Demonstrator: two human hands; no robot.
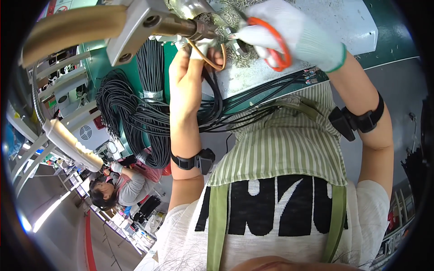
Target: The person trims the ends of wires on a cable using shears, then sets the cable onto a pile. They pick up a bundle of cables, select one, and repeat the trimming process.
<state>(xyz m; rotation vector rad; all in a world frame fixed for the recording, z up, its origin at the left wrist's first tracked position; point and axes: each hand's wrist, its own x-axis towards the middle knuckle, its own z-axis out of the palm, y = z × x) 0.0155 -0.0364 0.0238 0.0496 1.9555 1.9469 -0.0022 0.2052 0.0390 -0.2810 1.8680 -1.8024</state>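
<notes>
My left hand (186, 74) is raised below the metal head of a bench machine (140, 29). Its fingers are closed round thin black cable (213, 86), with white wrapping on a fingertip; a tan wire loop (221, 61) hangs beside them. In a white glove with a green cuff, my right hand (298, 34) is closed on red-handled scissors (284, 49). One dark blade points up and away, and the gloved fingertips are close to the machine's small metal parts (237, 43). The exact cable ends are hidden by the fingers and machine.
Metal clippings (244, 58) litter the white board (334, 27) on the green table (391, 43). Black cable bundles (135, 106) hang over its left edge, and more cables cross before my apron. A lamp (74, 144) stands left. Another person (129, 187) works beyond.
</notes>
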